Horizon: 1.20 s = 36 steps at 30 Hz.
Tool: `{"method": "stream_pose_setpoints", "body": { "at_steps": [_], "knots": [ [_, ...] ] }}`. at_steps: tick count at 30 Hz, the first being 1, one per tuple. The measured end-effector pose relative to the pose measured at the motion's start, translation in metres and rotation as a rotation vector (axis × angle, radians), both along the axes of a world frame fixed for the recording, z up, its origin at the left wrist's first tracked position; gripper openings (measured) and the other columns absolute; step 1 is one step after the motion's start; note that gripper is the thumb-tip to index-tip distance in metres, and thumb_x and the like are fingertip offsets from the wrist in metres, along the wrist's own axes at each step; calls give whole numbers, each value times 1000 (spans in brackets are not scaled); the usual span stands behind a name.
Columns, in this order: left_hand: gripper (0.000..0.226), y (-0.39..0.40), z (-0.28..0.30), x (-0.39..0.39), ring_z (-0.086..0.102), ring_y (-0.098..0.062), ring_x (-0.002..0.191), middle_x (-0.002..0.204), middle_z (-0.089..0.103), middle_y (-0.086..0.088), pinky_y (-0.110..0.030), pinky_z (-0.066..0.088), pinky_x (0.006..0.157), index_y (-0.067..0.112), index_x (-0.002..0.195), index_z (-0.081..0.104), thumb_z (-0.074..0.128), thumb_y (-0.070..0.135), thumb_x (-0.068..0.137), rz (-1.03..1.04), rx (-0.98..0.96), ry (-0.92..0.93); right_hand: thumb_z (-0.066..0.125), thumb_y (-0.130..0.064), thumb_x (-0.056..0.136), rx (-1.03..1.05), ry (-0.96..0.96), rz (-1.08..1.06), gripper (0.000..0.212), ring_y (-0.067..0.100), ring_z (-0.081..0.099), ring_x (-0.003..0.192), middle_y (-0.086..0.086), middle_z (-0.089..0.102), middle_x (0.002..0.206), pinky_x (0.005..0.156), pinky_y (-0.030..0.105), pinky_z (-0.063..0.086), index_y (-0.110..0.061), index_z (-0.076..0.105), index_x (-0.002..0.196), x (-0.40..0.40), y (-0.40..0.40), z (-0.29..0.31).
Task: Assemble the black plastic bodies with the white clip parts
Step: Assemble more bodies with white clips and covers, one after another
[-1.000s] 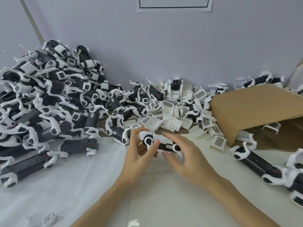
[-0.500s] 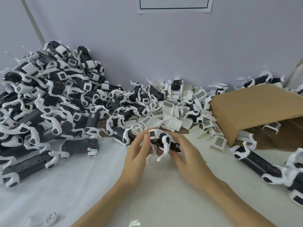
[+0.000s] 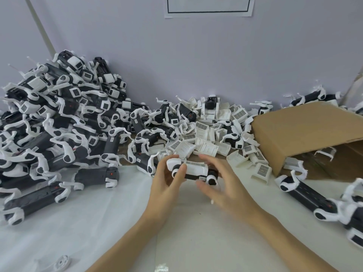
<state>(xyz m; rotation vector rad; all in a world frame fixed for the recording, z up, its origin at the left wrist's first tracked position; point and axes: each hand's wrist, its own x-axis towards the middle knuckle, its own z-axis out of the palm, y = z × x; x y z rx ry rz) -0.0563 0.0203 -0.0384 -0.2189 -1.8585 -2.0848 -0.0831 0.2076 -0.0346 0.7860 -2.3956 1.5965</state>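
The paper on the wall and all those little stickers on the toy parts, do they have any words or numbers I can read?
No words or numbers can be read.
White paper sheet on the wall: only a black border shows.
Loose white plastic clip parts: dark patterned labels, too small.
Black plastic body with white clip held in both hands: small label, blurred.

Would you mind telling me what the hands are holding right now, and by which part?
The left hand grips the black body with white clip parts by its left end. The blurred right hand curls round its right end; firm contact cannot be told.
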Motion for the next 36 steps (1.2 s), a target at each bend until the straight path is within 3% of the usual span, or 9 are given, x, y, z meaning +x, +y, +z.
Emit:
{"method": "stream_pose_setpoints", "body": {
  "at_steps": [5,10,14,17,23,26,29,33,36],
  "knots": [
    [38,-8,-1,-3,66,-6,114,126,71,12,-23,51,94,30,131,61,73,35,96,-54,28,-9,76,-32,88,-157,-306,120,55,11,66,123,-12,71,130,88,37,62,-28,57,140,-9,11,7],
    [69,-10,-7,-6,58,-22,136,145,61,8,-43,49,110,29,145,51,87,20,87,-21,-248,99,92,-18,77,118,-29,15,71,-1,54,133,-20,63,135,110,17,42,-31,55,137,-18,32,8],
    [75,1,-12,-6,50,-11,144,152,49,19,-30,44,116,26,147,52,87,4,85,86,-675,356,87,-17,81,338,384,-145,76,-9,40,141,-24,47,151,110,8,33,-29,47,145,-19,41,7],
    [72,6,-18,-3,40,-1,149,157,43,12,-18,34,120,16,149,53,79,-10,87,165,-800,499,85,-12,83,331,453,-150,75,-3,37,147,-21,45,157,115,8,28,-26,48,146,-21,40,8],
    [52,5,-12,-2,43,-10,147,153,46,10,-21,35,118,22,152,46,67,24,104,164,-675,445,82,-18,89,156,83,-41,69,-1,55,132,-25,59,142,111,21,42,-41,52,146,-23,40,23],
    [39,4,-7,4,65,-2,105,110,66,24,-14,48,88,44,139,46,51,54,102,176,-459,212,74,-32,91,-63,-98,33,41,6,67,117,-12,73,124,102,21,49,-27,67,131,-20,38,28],
    [26,0,-7,2,57,-2,69,78,65,17,-14,43,65,51,121,50,46,62,98,178,-280,88,67,-45,92,-146,-290,61,38,17,73,98,0,76,110,83,27,58,-23,72,123,-13,29,27],
    [20,-1,-7,-3,51,-2,59,65,57,18,-12,41,59,49,113,58,46,60,101,91,-208,-34,70,-47,89,-85,-333,59,36,16,71,78,0,75,92,68,22,54,-23,73,116,-12,27,23],
    [43,-2,-4,-6,71,-8,89,97,73,11,-20,54,84,43,131,56,37,70,104,67,-59,-121,67,-50,93,-126,-395,49,40,21,66,74,13,75,89,66,20,50,-13,79,103,-21,33,30]
  ]
}}
